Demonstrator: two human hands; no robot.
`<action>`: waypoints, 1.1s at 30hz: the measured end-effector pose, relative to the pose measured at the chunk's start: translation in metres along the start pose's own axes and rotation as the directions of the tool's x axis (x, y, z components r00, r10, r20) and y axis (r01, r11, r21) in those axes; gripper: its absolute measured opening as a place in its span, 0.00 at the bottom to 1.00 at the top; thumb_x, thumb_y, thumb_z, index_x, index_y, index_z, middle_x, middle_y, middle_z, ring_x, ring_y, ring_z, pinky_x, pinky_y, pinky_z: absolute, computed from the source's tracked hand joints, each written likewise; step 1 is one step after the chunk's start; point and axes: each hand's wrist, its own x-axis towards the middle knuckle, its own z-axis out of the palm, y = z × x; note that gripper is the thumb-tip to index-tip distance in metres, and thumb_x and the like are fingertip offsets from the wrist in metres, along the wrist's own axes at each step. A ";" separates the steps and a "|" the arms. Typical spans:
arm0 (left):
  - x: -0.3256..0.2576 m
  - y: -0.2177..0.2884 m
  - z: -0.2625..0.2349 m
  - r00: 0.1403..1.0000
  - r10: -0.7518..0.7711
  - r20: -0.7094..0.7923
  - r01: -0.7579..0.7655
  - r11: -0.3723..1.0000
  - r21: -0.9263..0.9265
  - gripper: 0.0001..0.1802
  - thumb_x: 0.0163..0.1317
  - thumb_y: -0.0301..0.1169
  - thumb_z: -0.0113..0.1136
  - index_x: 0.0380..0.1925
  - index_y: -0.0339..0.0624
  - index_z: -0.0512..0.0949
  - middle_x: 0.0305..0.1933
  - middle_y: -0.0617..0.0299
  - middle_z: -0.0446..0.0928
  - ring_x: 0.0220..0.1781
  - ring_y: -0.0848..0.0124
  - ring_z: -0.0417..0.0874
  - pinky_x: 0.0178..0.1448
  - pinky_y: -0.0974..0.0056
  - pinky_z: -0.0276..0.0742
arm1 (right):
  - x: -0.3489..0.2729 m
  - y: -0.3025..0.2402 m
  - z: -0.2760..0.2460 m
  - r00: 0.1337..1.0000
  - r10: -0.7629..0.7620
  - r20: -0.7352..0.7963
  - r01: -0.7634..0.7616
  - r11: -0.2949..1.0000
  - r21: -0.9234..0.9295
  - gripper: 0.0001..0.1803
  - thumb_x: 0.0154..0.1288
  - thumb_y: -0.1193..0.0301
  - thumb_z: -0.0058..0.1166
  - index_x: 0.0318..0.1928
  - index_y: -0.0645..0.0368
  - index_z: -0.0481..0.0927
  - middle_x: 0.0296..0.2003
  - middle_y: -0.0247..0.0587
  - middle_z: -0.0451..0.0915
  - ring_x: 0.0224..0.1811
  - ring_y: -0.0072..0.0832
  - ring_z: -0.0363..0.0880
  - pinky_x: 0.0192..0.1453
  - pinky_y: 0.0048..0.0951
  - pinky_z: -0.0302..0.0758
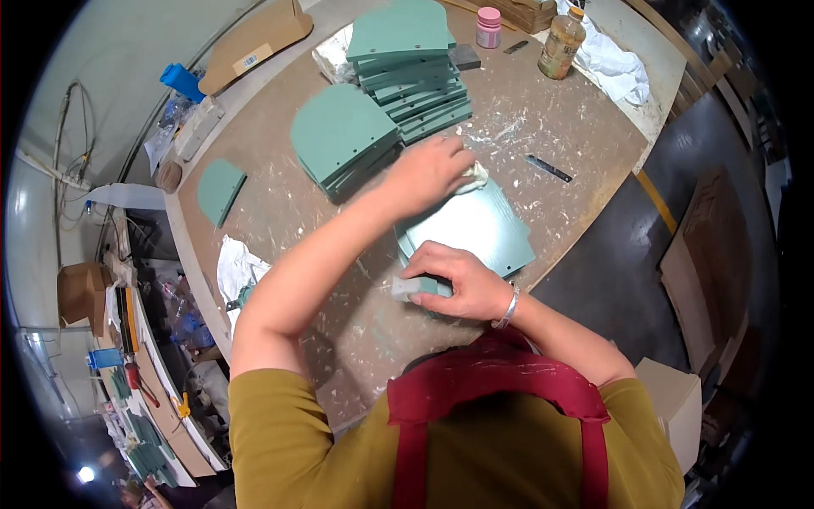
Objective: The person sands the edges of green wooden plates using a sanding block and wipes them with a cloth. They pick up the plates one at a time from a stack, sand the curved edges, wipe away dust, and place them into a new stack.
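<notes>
Directly before me lies a small stack of green panels, its glossy top panel [487, 229] catching the light. My left hand [434, 172] is closed on a crumpled white cloth [475, 180], which rests on that panel's far edge. Nearer to me, my right hand [465, 287] grips a small pale grey-and-green block [410, 288] at the panel's near left corner. A silver bracelet [507, 307] circles the right wrist. Beyond my left hand stands a stack of round-ended green panels [343, 131], with a taller stack [403, 38] behind it.
A single green panel [220, 191] lies on the left of the worn brown table [585, 153]. White cloth [240, 270] sits at the left edge. A dark blade-like strip [549, 168], a pink jar [488, 28] and a bottle [561, 44] are on the far right side.
</notes>
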 end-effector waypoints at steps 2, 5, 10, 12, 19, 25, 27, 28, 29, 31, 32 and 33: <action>0.001 -0.015 0.005 0.995 -0.095 0.014 0.095 0.995 0.029 0.12 0.63 0.37 0.63 0.40 0.43 0.75 0.40 0.53 0.74 0.46 0.52 0.78 0.48 0.52 0.77 | -0.001 0.000 0.004 1.000 0.005 0.006 -0.005 1.000 0.014 0.17 0.59 0.73 0.64 0.48 0.64 0.81 0.43 0.45 0.78 0.47 0.38 0.79 0.54 0.34 0.75; 0.018 -0.021 0.000 0.991 -0.131 0.017 0.130 0.990 0.062 0.12 0.62 0.37 0.62 0.41 0.44 0.76 0.40 0.54 0.76 0.47 0.53 0.79 0.48 0.51 0.79 | -0.002 0.001 0.004 1.000 0.004 -0.011 -0.004 1.000 0.019 0.17 0.60 0.72 0.64 0.48 0.64 0.81 0.43 0.45 0.78 0.47 0.39 0.79 0.54 0.34 0.75; 0.026 -0.020 0.013 0.991 -0.131 0.033 0.129 0.989 0.071 0.11 0.63 0.35 0.61 0.39 0.42 0.74 0.42 0.53 0.76 0.45 0.52 0.78 0.48 0.51 0.77 | -0.001 0.001 0.004 0.999 0.001 -0.036 0.000 0.999 0.038 0.17 0.60 0.71 0.65 0.49 0.62 0.81 0.45 0.45 0.79 0.48 0.39 0.80 0.55 0.34 0.76; 0.038 -0.020 0.010 0.990 -0.120 0.074 0.117 0.992 0.042 0.11 0.63 0.35 0.61 0.40 0.42 0.74 0.42 0.53 0.76 0.46 0.52 0.77 0.48 0.51 0.77 | -0.003 0.002 0.005 0.999 -0.002 -0.051 0.004 1.000 0.030 0.17 0.60 0.71 0.65 0.49 0.62 0.81 0.45 0.45 0.79 0.49 0.39 0.80 0.55 0.34 0.76; 0.056 -0.012 0.004 0.977 -0.025 0.213 0.016 0.999 0.041 0.11 0.61 0.34 0.64 0.37 0.40 0.75 0.40 0.52 0.74 0.45 0.51 0.76 0.48 0.51 0.74 | -0.003 0.006 0.010 0.996 -0.002 -0.091 0.007 0.999 0.054 0.15 0.60 0.66 0.60 0.45 0.60 0.80 0.43 0.45 0.75 0.44 0.44 0.78 0.49 0.39 0.75; 0.043 0.076 0.014 0.874 0.428 0.231 -0.373 0.895 -0.245 0.08 0.57 0.35 0.63 0.33 0.47 0.76 0.40 0.58 0.75 0.48 0.57 0.77 0.49 0.50 0.75 | -0.007 0.003 0.009 0.985 0.168 0.025 -0.170 0.981 0.089 0.20 0.62 0.64 0.60 0.53 0.59 0.79 0.49 0.47 0.81 0.52 0.43 0.80 0.59 0.38 0.74; 0.034 0.092 0.016 0.820 0.448 0.356 -0.335 0.880 -0.336 0.10 0.60 0.38 0.60 0.37 0.49 0.75 0.45 0.61 0.71 0.52 0.59 0.75 0.52 0.46 0.72 | -0.008 0.002 0.020 0.993 0.120 0.002 -0.119 0.989 0.092 0.21 0.63 0.65 0.60 0.54 0.61 0.80 0.50 0.50 0.82 0.56 0.41 0.80 0.62 0.38 0.73; 0.036 0.090 0.017 0.824 0.455 0.336 -0.344 0.875 -0.341 0.10 0.61 0.38 0.59 0.38 0.48 0.75 0.45 0.60 0.71 0.51 0.59 0.75 0.51 0.47 0.72 | -0.007 0.002 0.018 0.992 0.127 -0.006 -0.125 0.986 0.106 0.21 0.62 0.65 0.61 0.54 0.61 0.80 0.50 0.50 0.82 0.55 0.42 0.80 0.62 0.39 0.73; 0.036 0.088 0.019 0.829 0.463 0.315 -0.354 0.869 -0.346 0.10 0.61 0.38 0.58 0.38 0.47 0.75 0.44 0.60 0.72 0.51 0.59 0.74 0.51 0.47 0.72 | -0.006 0.001 0.015 0.991 0.134 -0.014 -0.132 0.984 0.120 0.21 0.62 0.65 0.61 0.54 0.60 0.80 0.50 0.50 0.82 0.55 0.42 0.80 0.62 0.39 0.73; 0.038 0.085 0.025 0.834 0.456 0.310 -0.363 0.877 -0.313 0.10 0.62 0.37 0.57 0.39 0.47 0.74 0.45 0.59 0.72 0.51 0.58 0.74 0.50 0.48 0.73 | -0.007 0.003 0.016 0.995 0.096 -0.039 -0.093 0.993 0.076 0.21 0.62 0.64 0.61 0.54 0.60 0.80 0.49 0.49 0.82 0.54 0.42 0.80 0.61 0.39 0.73; 0.039 0.083 0.028 0.839 0.450 0.305 -0.371 0.884 -0.284 0.09 0.62 0.36 0.56 0.40 0.46 0.74 0.45 0.58 0.72 0.51 0.58 0.74 0.49 0.49 0.73 | -0.006 0.004 0.017 0.996 0.060 -0.063 -0.058 0.998 0.034 0.21 0.62 0.64 0.61 0.53 0.60 0.79 0.49 0.49 0.82 0.53 0.43 0.80 0.59 0.39 0.74; 0.041 0.082 0.031 0.839 0.452 0.303 -0.373 0.884 -0.282 0.09 0.62 0.36 0.56 0.40 0.46 0.74 0.45 0.58 0.72 0.51 0.58 0.74 0.49 0.49 0.73 | -0.007 0.005 0.018 0.996 0.059 -0.064 -0.057 0.998 0.031 0.21 0.62 0.64 0.61 0.53 0.60 0.79 0.49 0.49 0.82 0.53 0.43 0.80 0.59 0.39 0.74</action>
